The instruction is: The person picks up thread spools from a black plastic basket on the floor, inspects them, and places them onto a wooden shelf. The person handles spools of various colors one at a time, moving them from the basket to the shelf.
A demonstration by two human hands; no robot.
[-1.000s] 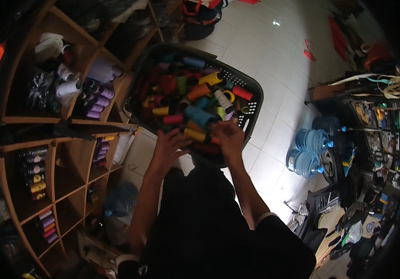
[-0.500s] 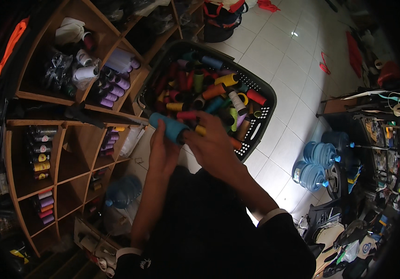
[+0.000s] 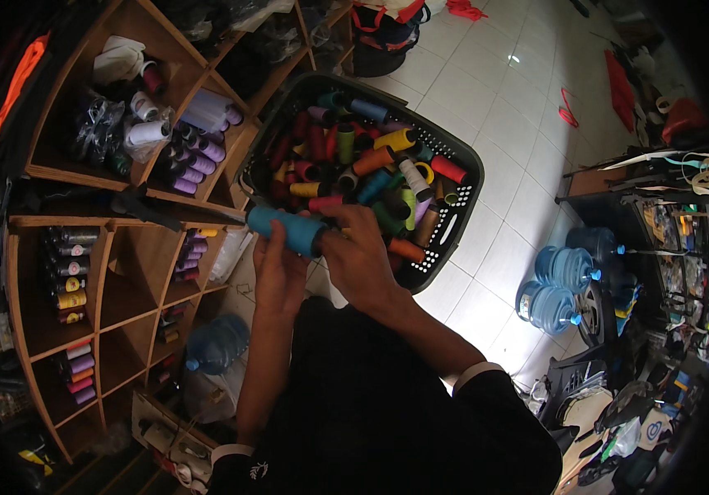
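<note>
A blue thread spool (image 3: 285, 228) lies sideways in both my hands, just in front of a black plastic basket (image 3: 458, 209) filled with several coloured thread spools. My left hand (image 3: 277, 268) supports the spool from below. My right hand (image 3: 358, 253) grips its right end. The spool is held level with the edge of the wooden cubby shelf (image 3: 115, 208) on my left.
The shelf's cubbies hold purple spools (image 3: 197, 162), white spools (image 3: 146, 130) and dark spools (image 3: 68, 272). Blue water jugs (image 3: 563, 285) stand on the white tiled floor at right, another jug (image 3: 214, 343) sits below the shelf. Cluttered racks (image 3: 668, 239) line the right side.
My hands lifted the blue spool out of the basket and drew it toward me and leftward, close to the shelf edge. The view shifted slightly.
</note>
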